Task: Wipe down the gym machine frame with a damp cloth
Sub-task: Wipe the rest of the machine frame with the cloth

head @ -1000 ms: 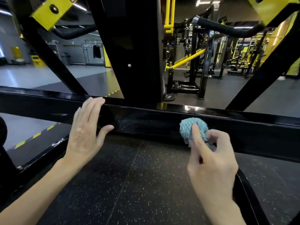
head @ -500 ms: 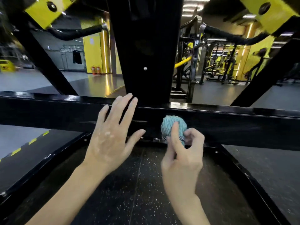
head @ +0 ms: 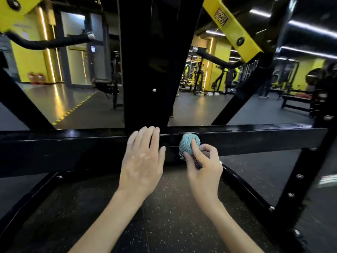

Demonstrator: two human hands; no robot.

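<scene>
The gym machine frame is black, its horizontal crossbar spanning the view with a broad upright post rising from the middle; the left hand lies flat against the crossbar below the post, fingers straight and together, tips at the bar's top edge, thumb spread; the right hand, just beside it, curls thumb and fingers round a balled teal cloth, holding it against the crossbar's front face; below lies black speckled rubber flooring; beyond, yellow walls, other machines and a yellow-black floor stripe.
</scene>
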